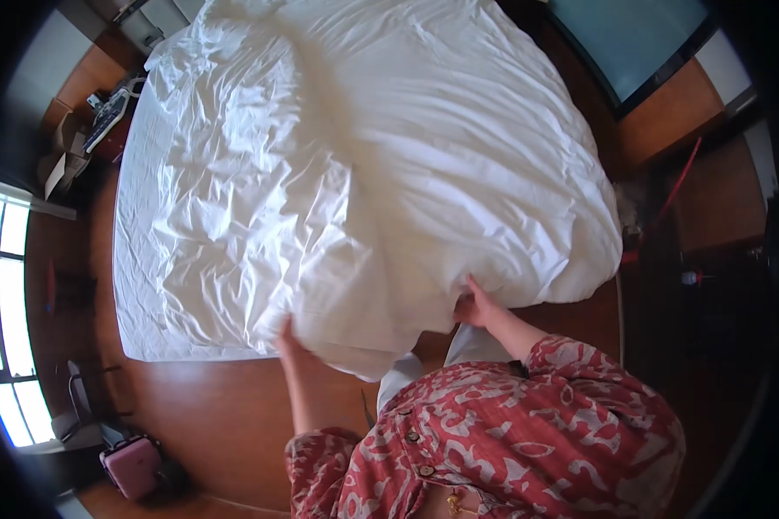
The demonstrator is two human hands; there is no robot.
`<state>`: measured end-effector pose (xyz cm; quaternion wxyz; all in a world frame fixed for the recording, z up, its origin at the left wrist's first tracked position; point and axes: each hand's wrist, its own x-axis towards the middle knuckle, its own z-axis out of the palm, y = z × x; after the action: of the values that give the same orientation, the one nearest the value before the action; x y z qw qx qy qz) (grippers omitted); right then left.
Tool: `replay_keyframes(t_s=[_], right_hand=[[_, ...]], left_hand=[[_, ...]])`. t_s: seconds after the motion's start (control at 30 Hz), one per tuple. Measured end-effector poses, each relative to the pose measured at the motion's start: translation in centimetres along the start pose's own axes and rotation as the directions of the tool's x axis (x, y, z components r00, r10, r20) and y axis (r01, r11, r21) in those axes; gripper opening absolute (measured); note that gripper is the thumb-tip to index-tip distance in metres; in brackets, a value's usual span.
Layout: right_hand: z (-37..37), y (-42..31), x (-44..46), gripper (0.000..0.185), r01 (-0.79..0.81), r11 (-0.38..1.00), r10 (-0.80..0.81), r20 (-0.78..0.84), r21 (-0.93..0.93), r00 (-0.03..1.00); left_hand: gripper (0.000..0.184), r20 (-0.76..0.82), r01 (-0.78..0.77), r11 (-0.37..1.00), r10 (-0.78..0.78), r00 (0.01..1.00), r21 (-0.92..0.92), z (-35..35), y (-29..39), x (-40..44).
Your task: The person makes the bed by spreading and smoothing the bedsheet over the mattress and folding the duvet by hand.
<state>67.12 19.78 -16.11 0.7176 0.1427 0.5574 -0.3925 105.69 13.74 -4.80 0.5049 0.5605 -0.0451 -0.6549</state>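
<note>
Hands both at the near edge of the duvet (485,164), lower centre of the frame. Right hand (479,308) closed on the hem, thumb uppermost, fingers curled in at the cloth. Left hand (287,339), left of centre, is against the edge; its fingers are blurred and partly lost in the fabric, so how firmly it is closed cannot be told. Duvet fills the upper and middle frame, draped over the mattress (134,294). Its left half is bunched in deep creases; the right half lies flatter, with long shallow folds and an overhang at the right side. Mattress shows as a quilted strip along the left and lower left. Between the hands the near edge sags in front of the person's legs (478,346), above the wooden floor (208,406). Step in hand, as judged: handling the near edge, cloth taken at two places — spreading or shifting of the cover, though a single frame does not settle which. Next move seems to call for a sure hold at the left hand, then even tension between both, since the creased left portion carries most of the slack. Risk noted — pulling from the right hand alone could skew the cover and expose more mattress at left.
</note>
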Motion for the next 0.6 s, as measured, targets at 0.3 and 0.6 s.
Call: replay_keyframes(t_s=[0.3, 0.6], right_hand=[[6.1, 4.2, -1.7, 0.046, 0.003, 0.978, -0.059, -0.264, -0.209, 0.963], [0.6, 7.4, 0.6, 0.017, -0.183, 0.814, 0.032, -0.272, -0.551, 0.962]], left_hand=[[0.041, -0.128, -0.752, 0.477, 0.871, 0.475, 0.454, -19.7, 32.5, -16.2], [0.038, -0.808, -0.077, 0.911, 0.396, 0.436, 0.405, -37.1, 17.1, 1.6]])
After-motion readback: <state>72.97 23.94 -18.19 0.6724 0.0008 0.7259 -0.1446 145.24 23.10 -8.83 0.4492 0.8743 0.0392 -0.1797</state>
